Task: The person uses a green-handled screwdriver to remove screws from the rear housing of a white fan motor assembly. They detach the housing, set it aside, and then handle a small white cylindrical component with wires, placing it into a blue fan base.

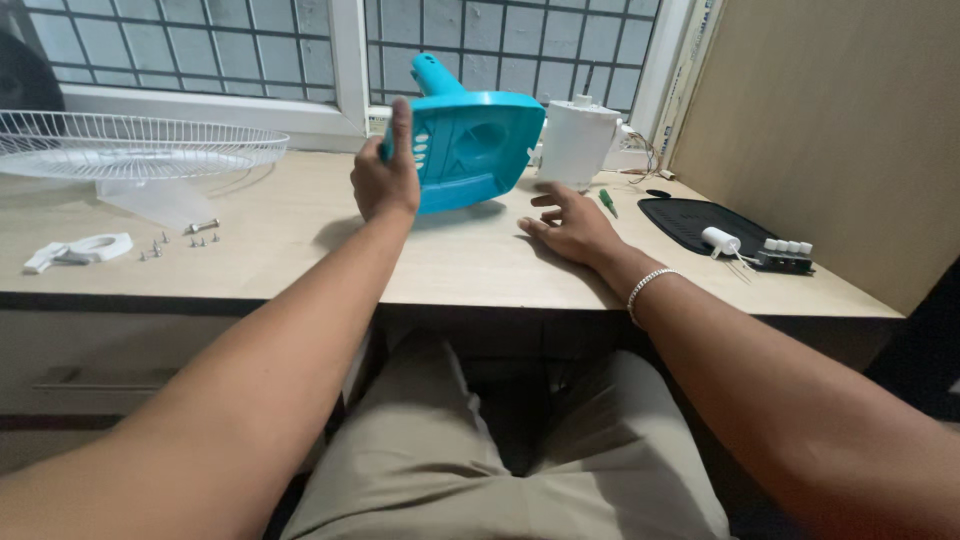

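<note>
Hands: my left hand [385, 175] grips the left edge of the turquoise fan housing [470, 140], tilted on the wooden desk [300, 230] at far centre. My right hand [570, 228] lies flat and empty just right of it. I judge the shell light, stiff, smooth moulded plastic, somewhat slippery; rim and vent slots give best purchase. White motor housing [578, 140] stands behind.

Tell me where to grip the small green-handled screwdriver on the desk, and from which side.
Take the green screwdriver by its handle, pinching from above: it lies flat on the desk, just beyond the right hand resting there. Coming from the near right side looks best, since the white motor housing and the blue fan housing held by the left hand crowd the far-left side.
</note>
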